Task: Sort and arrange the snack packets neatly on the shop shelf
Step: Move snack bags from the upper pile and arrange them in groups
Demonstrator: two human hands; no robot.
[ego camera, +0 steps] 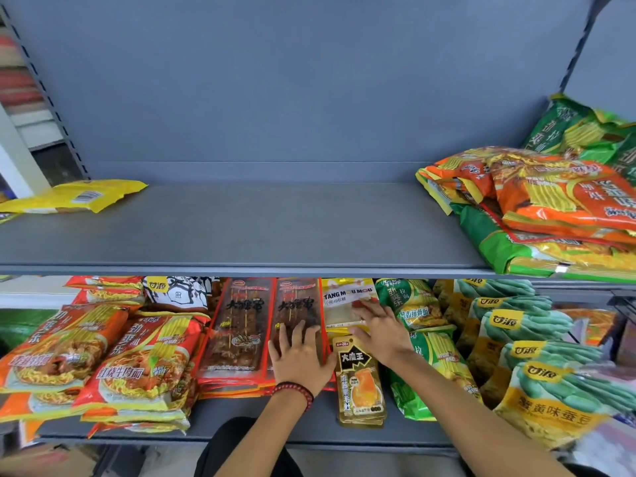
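On the lower shelf (309, 426), my left hand (299, 352) lies flat with spread fingers on the right stack of red skewer packets (297, 306). A second skewer stack (237, 328) sits just left of it. My right hand (378, 330) rests with straight fingers on the white and yellow TANG MOU MOU packet (339, 299). A gold and black packet (359, 383) lies between my forearms. Red noodle packets (137, 363) fill the left, green noodle packets (416, 304) the right.
Yellow and green bean packets (537, 373) overlap in a row at the far right. The upper shelf (275, 228) carries a yellow packet (79, 196) at the left and a heap of orange and green noodle packets (550, 208) at the right.
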